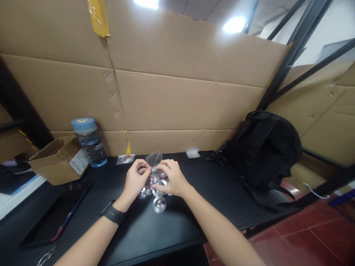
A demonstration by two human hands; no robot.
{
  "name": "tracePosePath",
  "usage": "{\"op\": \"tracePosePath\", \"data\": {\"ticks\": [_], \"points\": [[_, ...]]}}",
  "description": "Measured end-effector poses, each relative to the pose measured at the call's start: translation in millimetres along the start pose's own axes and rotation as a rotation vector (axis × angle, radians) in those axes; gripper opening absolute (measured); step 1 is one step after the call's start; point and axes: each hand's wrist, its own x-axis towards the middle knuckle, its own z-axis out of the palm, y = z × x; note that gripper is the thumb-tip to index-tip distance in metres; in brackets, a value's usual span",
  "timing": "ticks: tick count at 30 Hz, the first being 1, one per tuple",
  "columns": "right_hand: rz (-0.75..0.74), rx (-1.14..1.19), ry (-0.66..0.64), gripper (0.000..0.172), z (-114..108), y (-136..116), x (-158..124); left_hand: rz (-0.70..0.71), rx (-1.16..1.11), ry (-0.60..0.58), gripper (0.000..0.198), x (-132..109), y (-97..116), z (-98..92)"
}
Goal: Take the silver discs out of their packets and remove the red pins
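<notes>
A small clear plastic bag (154,159) stands up between my hands above a pile of shiny round metal discs (154,178). My left hand (137,177) pinches the near edge of this bag with thumb and forefinger. From the other side my right hand (174,178) curls in, its forefinger at the bag and its thumb lower down over the discs. My palms hide part of the pile. One metal disc (159,204) with a reddish centre lies flat at the near side of the pile.
Behind my left hand lies a bagged disc (126,159). A water bottle (90,142), an open cardboard box (59,162) and a dark tablet (57,214) with a pen (65,223) stand or lie leftward. White packaging (192,153) and a black backpack (266,151) are rightward; cardboard walls the back.
</notes>
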Motion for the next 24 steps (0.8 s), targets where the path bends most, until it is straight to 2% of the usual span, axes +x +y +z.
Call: {"op": "tracePosePath", "data": {"ticks": [2,5,7,9,11,15,17,20,24], "points": [[-0.045,-0.136,-0.061,0.045,6,-4,0,-0.014,-0.031,-0.012,0.026,1,-1,0.1],[-0.045,-0.293,-0.049,0.019,19,0,2,-0.049,-0.051,-0.045,0.03,2,-4,0.8],[-0.061,-0.352,-0.05,0.016,20,11,4,-0.043,-0.041,-0.067,0.032,3,-7,1.0],[-0.061,-0.4,-0.039,0.017,11,28,5,-0.008,-0.018,-0.071,0.033,4,-10,-0.1],[-0.003,-0.469,-0.01,0.019,-9,51,1,0.027,0.025,-0.07,0.033,7,-13,-2.8],[0.333,-0.699,-0.061,0.022,-59,109,-19,0.069,0.171,-0.083,0.028,10,-19,-10.3],[0.393,-0.729,-0.072,0.025,-76,135,-30,0.089,0.242,-0.088,0.026,11,-21,-12.6],[0.417,-0.73,-0.131,0.027,-82,159,-39,0.108,0.312,-0.102,0.023,12,-22,-13.2],[0.465,-0.713,-0.204,0.029,-71,171,-37,0.12,0.343,-0.114,0.02,12,-22,-13.1]]}}
